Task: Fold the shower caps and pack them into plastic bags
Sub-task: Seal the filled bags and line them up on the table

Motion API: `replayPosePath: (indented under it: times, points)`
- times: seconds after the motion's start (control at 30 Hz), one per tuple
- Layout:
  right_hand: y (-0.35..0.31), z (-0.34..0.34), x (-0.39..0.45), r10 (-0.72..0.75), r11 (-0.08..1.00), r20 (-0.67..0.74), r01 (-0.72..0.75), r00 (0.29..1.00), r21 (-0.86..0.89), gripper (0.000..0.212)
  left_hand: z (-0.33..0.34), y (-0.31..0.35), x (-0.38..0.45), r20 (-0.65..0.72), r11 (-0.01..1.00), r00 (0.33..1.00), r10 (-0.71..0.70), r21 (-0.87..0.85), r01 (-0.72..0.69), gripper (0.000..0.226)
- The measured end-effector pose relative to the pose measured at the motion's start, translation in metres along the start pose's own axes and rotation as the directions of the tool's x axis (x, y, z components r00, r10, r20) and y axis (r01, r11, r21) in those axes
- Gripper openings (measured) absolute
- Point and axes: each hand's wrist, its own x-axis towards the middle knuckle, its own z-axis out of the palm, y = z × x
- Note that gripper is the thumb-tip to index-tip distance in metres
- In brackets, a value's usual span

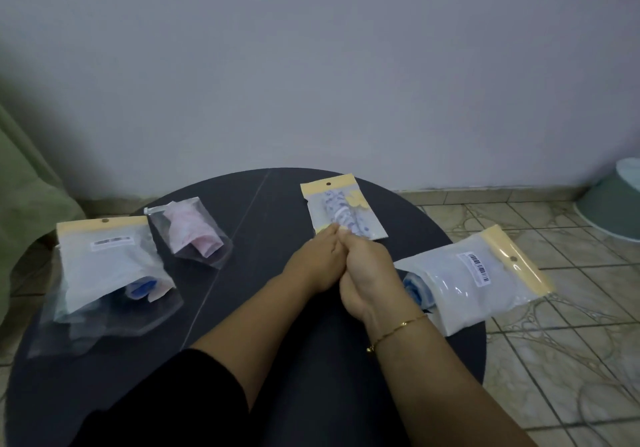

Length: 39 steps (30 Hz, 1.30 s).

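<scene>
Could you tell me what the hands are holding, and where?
Both hands, left and right, pinch the near bottom edge of the yellow-topped clear plastic bag holding a patterned cap.

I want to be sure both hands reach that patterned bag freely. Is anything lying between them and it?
Nothing visible does. The left hand and right hand meet at the near edge of the patterned bag; the other bags lie off to either side on the table.

Round dark table (277, 360), four packed bags (346, 211)

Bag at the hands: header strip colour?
Pale yellow header strip on the bag, with a small hang hole; head view.
</scene>
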Motion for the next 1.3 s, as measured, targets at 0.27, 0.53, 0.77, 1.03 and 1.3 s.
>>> replayPosePath:
  times: [0.27,0.53,0.77,1.03,1.3]
  points:
    - [-0.019,-0.014,0.007,-0.050,0.997,0.095,0.044,0.994,0.063,0.055,0.004,0.002,0.052,0.099,0.968,0.995,0.022,0.246,-0.046,0.061]
    - [-0.041,-0.024,-0.029,-0.336,0.780,0.054,0.310,0.940,-0.544,0.043,0.013,0.023,0.028,-0.273,0.985,0.949,0.156,0.118,-0.128,0.013]
    - [-0.040,-0.067,-0.040,-0.606,0.371,0.016,0.301,0.795,-0.879,0.046,0.028,0.041,-0.002,-0.101,0.989,0.991,0.082,-0.113,-0.093,0.016]
    - [-0.017,-0.115,-0.064,-0.339,0.045,0.060,0.080,0.939,-0.996,0.058,0.022,0.021,-0.065,-0.118,0.979,0.993,-0.009,-0.205,-0.015,0.046]
    - [0.018,-0.097,-0.114,-0.409,-0.066,0.241,0.235,0.880,-0.970,0.043,0.001,0.004,-0.147,-0.037,0.994,0.996,0.084,-0.063,-0.086,0.071]
